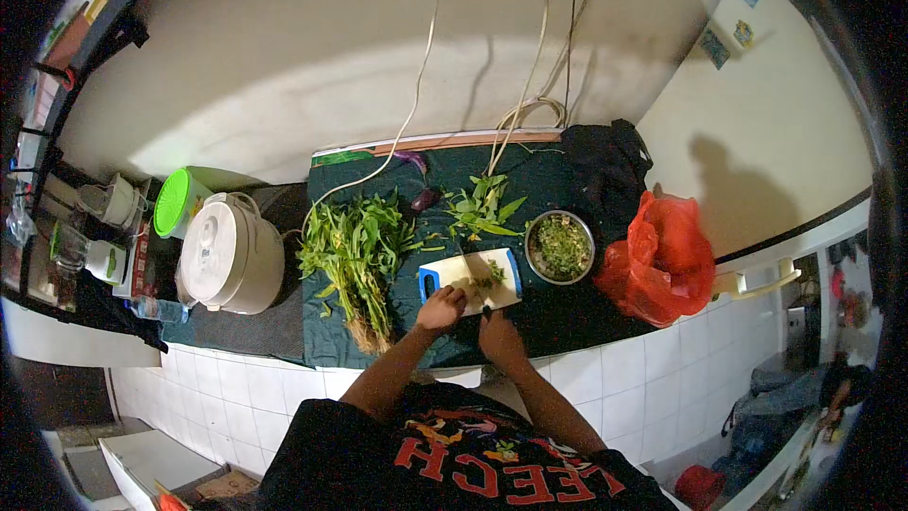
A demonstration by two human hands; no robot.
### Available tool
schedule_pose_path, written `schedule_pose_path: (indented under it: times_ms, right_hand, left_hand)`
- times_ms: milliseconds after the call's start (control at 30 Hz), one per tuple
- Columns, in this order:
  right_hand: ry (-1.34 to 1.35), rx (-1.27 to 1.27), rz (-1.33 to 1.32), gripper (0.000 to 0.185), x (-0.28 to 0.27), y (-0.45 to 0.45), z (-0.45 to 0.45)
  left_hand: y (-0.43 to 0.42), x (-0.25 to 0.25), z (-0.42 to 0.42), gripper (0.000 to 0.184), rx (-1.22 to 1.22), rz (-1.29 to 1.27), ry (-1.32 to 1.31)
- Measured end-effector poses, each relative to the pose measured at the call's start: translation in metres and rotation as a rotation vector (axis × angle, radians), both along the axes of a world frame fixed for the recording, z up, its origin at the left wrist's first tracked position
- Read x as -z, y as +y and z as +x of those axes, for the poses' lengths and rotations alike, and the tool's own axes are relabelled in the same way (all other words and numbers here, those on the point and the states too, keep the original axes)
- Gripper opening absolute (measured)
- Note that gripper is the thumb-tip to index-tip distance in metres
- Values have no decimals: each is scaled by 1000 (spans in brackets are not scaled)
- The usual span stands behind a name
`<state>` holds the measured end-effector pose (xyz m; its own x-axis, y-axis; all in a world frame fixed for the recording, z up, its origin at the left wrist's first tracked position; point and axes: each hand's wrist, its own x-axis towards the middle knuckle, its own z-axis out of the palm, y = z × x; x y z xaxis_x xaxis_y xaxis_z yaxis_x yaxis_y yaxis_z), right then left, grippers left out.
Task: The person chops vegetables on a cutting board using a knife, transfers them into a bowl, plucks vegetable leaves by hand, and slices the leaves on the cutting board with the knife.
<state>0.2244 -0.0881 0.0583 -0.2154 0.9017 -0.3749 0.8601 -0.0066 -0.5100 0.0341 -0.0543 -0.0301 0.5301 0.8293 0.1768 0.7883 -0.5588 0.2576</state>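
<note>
A white cutting board [503,272] with blue ends lies in front of me, bearing a small heap of chopped greens [491,274]. My left hand [442,308] rests at the board's near left edge, fingers curled together; what they press on is hidden. In my right hand [499,336], at the near right edge, is a knife [486,310], mostly hidden, its dark handle gripped. Left of the board lies a big bunch of leafy greens [355,246] with roots toward me. Loose leaves [484,206] lie behind the board. A metal bowl [592,260] of chopped vegetables stands to its right.
A red plastic bag [667,260] sits right of the bowl, with a dark bag [605,166] behind. Purple eggplants [426,199] lie at the back. A white rice cooker [232,255] stands left, beside a green-lidded container [173,202]. Cables [416,104] hang down the wall onto the counter.
</note>
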Motion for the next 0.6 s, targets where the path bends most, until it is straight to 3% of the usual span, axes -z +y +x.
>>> schedule_pose_path:
  times_ms: [67,133,300,533,600]
  right_hand:
    - [-46,-23,49,37,5,-14,-2]
    - [-29,170,-150,39,12,-15,-5]
    - [7,81,-65,39,0,5,-4]
    - [-68,-18,-20,41,10,-27,0]
    - [-38,30,-2,41,23,-16,-1]
  left_hand:
    - [-2,6,-3,31,5,20,-43]
    - [-3,7,-4,32,7,41,-83]
    - [-5,-6,0,32,-222,-356,-303]
    - [-2,-28,4,22,-331,-435,-354]
    - [-2,-31,2,19,-312,-406,-250]
